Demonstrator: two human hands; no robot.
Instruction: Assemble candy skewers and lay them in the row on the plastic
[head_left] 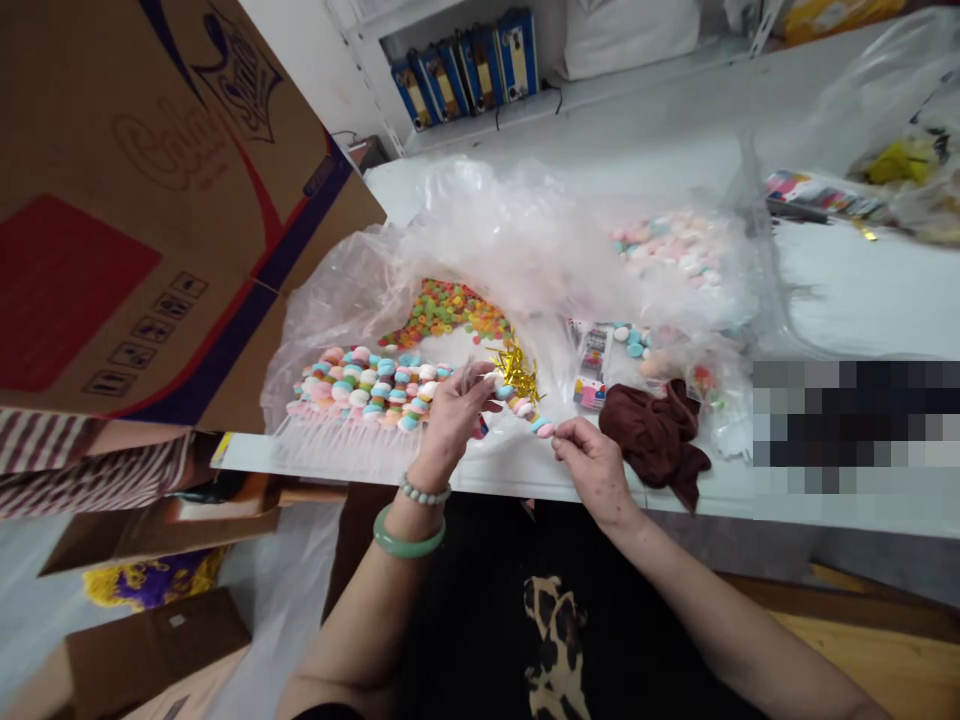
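Note:
A short skewer of pink, white, yellow and blue candies [531, 415] stretches between my two hands. My left hand [454, 415], with a bead bracelet and a green bangle, pinches its upper left end; the fingers partly hide it. My right hand [595, 465] pinches the pink piece at the lower right end. Just behind the skewer lies a bunch of gold twist ties [517, 373]. Left of my left hand rest several finished-looking candy skewers [367, 385] side by side, their white sticks [349, 435] toward the table's front edge.
Orange and green ring candies [450, 308] lie in clear plastic bags [480, 220] behind my hands. Pastel candies [675, 250] fill another bag. A brown cloth [652, 440] sits right of my right hand. A large cardboard box [150, 200] stands left; blue binders [469, 70] line the back shelf.

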